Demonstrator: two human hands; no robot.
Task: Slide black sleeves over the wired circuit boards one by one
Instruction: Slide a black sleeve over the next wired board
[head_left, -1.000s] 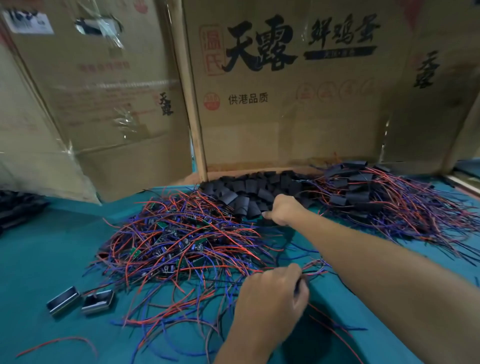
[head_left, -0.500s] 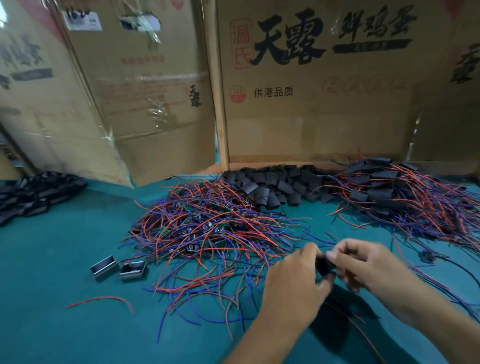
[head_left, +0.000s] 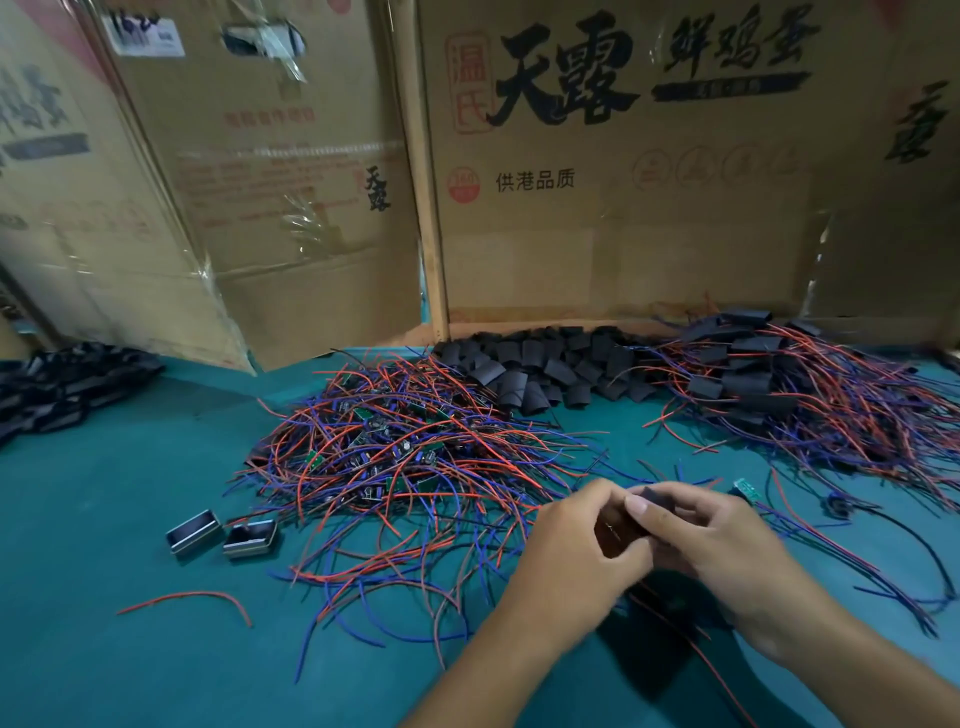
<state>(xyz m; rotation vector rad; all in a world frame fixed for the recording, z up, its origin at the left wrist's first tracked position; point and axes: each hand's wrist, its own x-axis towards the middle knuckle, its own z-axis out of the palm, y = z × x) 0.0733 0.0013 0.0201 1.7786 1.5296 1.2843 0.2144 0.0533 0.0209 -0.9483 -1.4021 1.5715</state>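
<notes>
Cardboard boxes (head_left: 597, 208) wall the teal desk (head_left: 130, 649), a tangle of wired circuit boards (head_left: 395, 457) sprawls mid-desk beside loose black sleeves (head_left: 540, 371), and near its front edge the left hand (head_left: 582, 545) and right hand (head_left: 722, 540) together pinch one black sleeve (head_left: 655, 498).

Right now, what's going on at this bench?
A person is sleeving wired boards by hand. Both hands, left hand and right hand, pinch one black sleeve above the teal table. Unsleeved boards lie tangled ahead, loose sleeves behind them, finished ones to the right.
</notes>
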